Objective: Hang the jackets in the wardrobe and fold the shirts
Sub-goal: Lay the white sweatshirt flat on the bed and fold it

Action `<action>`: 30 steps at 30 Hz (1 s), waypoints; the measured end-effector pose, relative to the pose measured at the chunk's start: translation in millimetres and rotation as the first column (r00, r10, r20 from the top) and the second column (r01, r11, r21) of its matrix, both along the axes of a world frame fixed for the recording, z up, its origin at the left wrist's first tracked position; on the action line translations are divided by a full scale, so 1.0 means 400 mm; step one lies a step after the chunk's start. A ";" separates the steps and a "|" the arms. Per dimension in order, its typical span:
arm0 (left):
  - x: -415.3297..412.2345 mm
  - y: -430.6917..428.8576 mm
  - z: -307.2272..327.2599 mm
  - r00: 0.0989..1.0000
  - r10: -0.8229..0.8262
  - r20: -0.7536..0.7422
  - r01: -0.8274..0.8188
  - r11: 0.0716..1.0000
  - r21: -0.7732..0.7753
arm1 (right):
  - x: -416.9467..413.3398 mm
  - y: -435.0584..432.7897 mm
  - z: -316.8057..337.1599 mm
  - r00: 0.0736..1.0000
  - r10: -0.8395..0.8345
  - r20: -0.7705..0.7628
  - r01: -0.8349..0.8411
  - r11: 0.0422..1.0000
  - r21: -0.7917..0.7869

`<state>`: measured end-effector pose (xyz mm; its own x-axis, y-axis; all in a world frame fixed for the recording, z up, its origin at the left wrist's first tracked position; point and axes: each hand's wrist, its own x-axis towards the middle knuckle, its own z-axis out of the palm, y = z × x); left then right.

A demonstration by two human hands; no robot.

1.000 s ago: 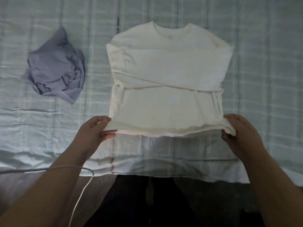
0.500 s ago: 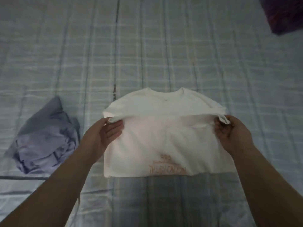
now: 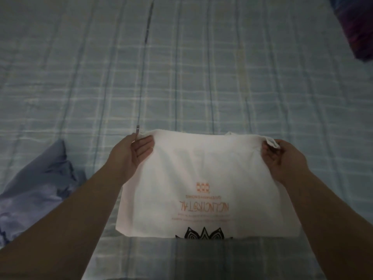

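A white shirt (image 3: 205, 170) lies on the bed, folded in half, with orange lettering and a black print facing up near its front edge. My left hand (image 3: 134, 152) pinches its far left corner between thumb and fingers. My right hand (image 3: 282, 156) grips the far right corner, where a small flap of fabric sticks out. The folded-over edge sits close to the collar end. A crumpled lavender shirt (image 3: 38, 195) lies in a heap to the left of my left forearm.
The bed (image 3: 181, 67) is covered with a pale blue checked sheet that stretches far ahead. A dark purple patterned cloth (image 3: 355, 25) shows at the top right corner.
My hands lifted the white shirt's lower hem and carried it away from me over the body up to the collar end. The printed side now faces up. The view tilted upward.
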<state>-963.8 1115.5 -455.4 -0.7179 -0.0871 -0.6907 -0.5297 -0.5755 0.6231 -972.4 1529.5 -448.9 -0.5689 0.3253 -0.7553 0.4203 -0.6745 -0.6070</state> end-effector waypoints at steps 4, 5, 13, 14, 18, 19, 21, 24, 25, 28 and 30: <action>-0.025 0.021 -0.017 0.999 0.026 0.030 -0.026 1.000 -0.002 | -0.029 0.007 -0.035 1.000 -0.006 -0.022 0.006 1.000 -0.005; -0.028 0.027 -0.021 0.999 0.038 0.036 -0.037 0.999 -0.016 | -0.034 0.007 -0.046 1.000 0.007 -0.017 -0.007 1.000 0.001; 0.045 0.094 -0.041 0.924 -0.369 -0.097 0.188 0.662 -0.725 | 0.017 -0.054 -0.077 0.931 0.351 -0.100 -0.247 0.807 0.536; 0.067 0.107 -0.045 0.842 -0.535 -0.063 0.210 0.434 -0.876 | 0.041 -0.070 -0.078 0.863 0.504 0.018 -0.353 0.579 0.735; 0.123 0.190 -0.069 0.511 -0.809 0.291 0.097 -0.281 -0.955 | 0.129 -0.123 -0.104 0.442 0.635 0.634 -0.390 -0.500 0.773; 0.129 0.214 -0.080 0.484 -0.787 0.382 0.115 -0.376 -0.919 | 0.140 -0.134 -0.111 0.402 0.585 0.704 -0.384 -0.590 0.710; 0.137 0.245 -0.109 0.465 -0.739 0.487 0.170 -0.465 -0.869 | 0.150 -0.144 -0.130 0.348 0.496 0.795 -0.436 -0.665 0.606; 0.149 0.256 -0.159 0.479 -0.680 0.555 0.212 -0.524 -0.825 | 0.146 -0.145 -0.154 0.331 0.422 0.844 -0.456 -0.711 0.535; 0.151 0.256 -0.173 0.486 -0.669 0.562 0.207 -0.536 -0.818 | 0.144 -0.146 -0.162 0.337 0.416 0.845 -0.455 -0.713 0.533; 0.150 0.259 -0.193 0.497 -0.658 0.565 0.205 -0.544 -0.814 | 0.139 -0.151 -0.173 0.329 0.409 0.851 -0.462 -0.717 0.523; 0.148 0.259 -0.192 0.485 -0.650 0.584 0.211 -0.561 -0.800 | 0.138 -0.152 -0.167 0.307 0.393 0.867 -0.471 -0.729 0.497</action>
<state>-904.6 1219.2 -532.0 -0.9528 0.1623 -0.2566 0.1499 0.9864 0.0671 -917.3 1468.6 -515.5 -0.9524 -0.0367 -0.3027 -0.0550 0.9971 0.0524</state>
